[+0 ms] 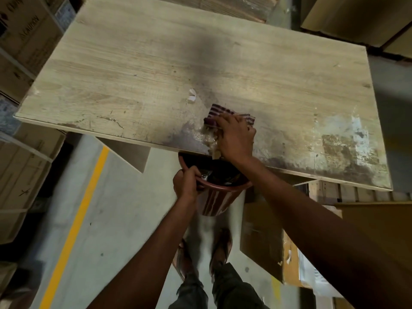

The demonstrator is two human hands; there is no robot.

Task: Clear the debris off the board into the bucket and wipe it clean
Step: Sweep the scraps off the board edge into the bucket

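Debris, a pale clump of scraps, lies on the board at its near edge, touching the left side of the right hand and just above the bucket. The sweeping step looks to be in hand. The right hand bears down on a striped cloth, fingers bent over its bunched part, and the cloth touches the clump. The left hand, lower and nearer the body, has its fingers curled tight round the bucket's rim and holds its mouth under the board's edge. Next, I judge, comes a short pull toward that edge, with the bucket right beneath. A white scrap beyond the right hand is not yet swept.
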